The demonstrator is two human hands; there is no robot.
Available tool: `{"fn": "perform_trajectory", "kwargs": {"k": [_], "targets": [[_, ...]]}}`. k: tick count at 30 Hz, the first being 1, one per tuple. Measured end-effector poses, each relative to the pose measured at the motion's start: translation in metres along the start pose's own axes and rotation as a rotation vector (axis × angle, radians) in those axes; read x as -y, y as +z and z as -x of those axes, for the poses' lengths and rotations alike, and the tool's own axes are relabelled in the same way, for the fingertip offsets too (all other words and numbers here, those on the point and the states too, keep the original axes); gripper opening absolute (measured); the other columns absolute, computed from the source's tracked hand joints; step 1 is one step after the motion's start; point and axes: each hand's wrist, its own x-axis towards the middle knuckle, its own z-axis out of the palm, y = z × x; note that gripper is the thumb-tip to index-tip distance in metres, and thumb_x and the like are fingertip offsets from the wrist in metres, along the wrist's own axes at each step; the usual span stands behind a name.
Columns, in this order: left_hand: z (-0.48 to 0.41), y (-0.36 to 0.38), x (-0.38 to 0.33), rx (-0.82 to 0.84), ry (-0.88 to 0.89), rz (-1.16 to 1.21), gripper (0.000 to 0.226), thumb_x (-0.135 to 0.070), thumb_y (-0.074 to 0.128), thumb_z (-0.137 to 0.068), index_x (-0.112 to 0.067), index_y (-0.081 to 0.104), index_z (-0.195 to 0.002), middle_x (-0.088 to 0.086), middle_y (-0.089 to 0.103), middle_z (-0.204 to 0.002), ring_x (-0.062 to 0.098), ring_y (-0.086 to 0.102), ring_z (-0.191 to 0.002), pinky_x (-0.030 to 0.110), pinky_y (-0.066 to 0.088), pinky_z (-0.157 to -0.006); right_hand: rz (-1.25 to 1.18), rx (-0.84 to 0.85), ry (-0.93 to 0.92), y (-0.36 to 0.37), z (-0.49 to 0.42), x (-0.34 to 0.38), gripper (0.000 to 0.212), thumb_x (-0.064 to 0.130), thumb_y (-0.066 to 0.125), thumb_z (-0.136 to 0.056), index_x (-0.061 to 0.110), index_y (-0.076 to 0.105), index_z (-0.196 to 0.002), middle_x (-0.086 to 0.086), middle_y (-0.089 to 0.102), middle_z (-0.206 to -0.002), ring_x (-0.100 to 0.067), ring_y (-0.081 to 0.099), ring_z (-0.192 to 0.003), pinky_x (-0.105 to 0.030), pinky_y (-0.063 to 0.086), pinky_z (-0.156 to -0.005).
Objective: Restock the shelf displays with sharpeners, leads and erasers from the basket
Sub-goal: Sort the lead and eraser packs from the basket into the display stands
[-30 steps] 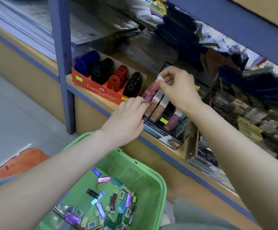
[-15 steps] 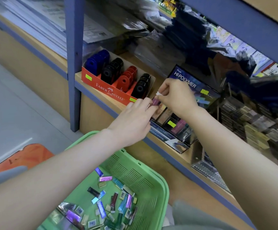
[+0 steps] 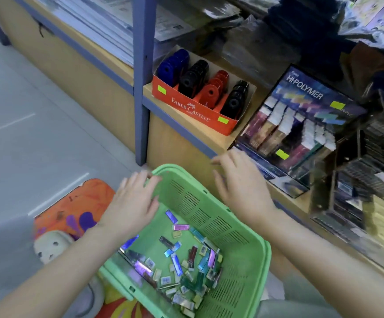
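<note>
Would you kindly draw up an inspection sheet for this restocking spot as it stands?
Surface: wooden shelf, blue-edged.
Job's things: green basket holding loose lead cases; Faber-Castell sharpener box, four rows; Hi-Polymer lead display on the shelf.
Clutter: orange patterned mat beside the basket.
Grippers: left hand open at the basket's far corner; right hand open above its rim; both empty.
Cables: nothing seen.
Surroundings: blue upright, grey floor.

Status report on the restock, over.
Left hand and right hand open, empty, by green basket rim. Lead cases loose inside. Hi-Polymer display unobstructed.
</note>
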Motion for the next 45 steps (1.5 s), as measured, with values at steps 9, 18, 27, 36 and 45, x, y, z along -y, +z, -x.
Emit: {"fn": "perform_trajectory", "kwargs": {"k": [9,18,27,36,45], "targets": [[0.054,0.035,0.051,0.114,-0.179,0.114,0.056,-0.037,0.031,-0.092,-0.011,0.038,-0.141,0.007,0.050,-0.128,0.022,0.045,-0.116,0.032,0.033,-0.097,-0.325,0.842,0.285,0.157,0.096,0.029,0.043,0.018,0.046,-0.099,0.016,0.036,-0.141,-0.001,0.039,-0.142,-0.016,0.045,-0.125,-0.023,0.032,-0.104],[0.076,0.053,0.087,0.158,-0.370,0.325,0.047,-0.031,0.034,-0.098,-0.015,0.033,-0.143,0.004,0.047,-0.125,0.020,0.048,-0.116,0.030,0.037,-0.093,-0.611,1.108,0.437,0.262,0.140,0.079,0.046,0.018,0.052,-0.095,0.007,0.039,-0.138,-0.009,0.045,-0.135,-0.024,0.046,-0.123,-0.028,0.035,-0.099],[0.079,0.066,0.085,0.030,-0.428,0.376,0.039,-0.029,0.035,-0.096,-0.014,0.047,-0.131,-0.004,0.052,-0.111,0.002,0.045,-0.093,0.016,0.029,-0.073,-0.688,1.096,0.555,0.300,0.154,0.113,0.035,0.046,0.057,-0.091,0.011,0.053,-0.091,-0.013,0.055,-0.092,-0.025,0.050,-0.092,-0.032,0.033,-0.075],[0.080,0.071,0.087,0.025,-0.434,0.358,0.046,-0.041,0.028,-0.095,-0.017,0.047,-0.130,-0.003,0.053,-0.111,0.007,0.048,-0.096,0.019,0.031,-0.072,-0.765,1.278,0.562,0.299,0.148,0.115,0.026,0.038,0.052,-0.096,0.016,0.052,-0.109,-0.009,0.051,-0.117,-0.024,0.050,-0.107,-0.027,0.036,-0.083],[0.080,0.071,0.088,0.016,-0.443,0.323,0.038,-0.028,0.035,-0.097,-0.014,0.048,-0.129,0.001,0.052,-0.111,0.009,0.047,-0.096,0.018,0.028,-0.071,-0.874,1.231,0.584,0.279,0.141,0.122,0.021,0.029,0.044,-0.100,0.017,0.046,-0.117,0.001,0.052,-0.089,-0.017,0.048,-0.077,-0.021,0.034,-0.056]]}}
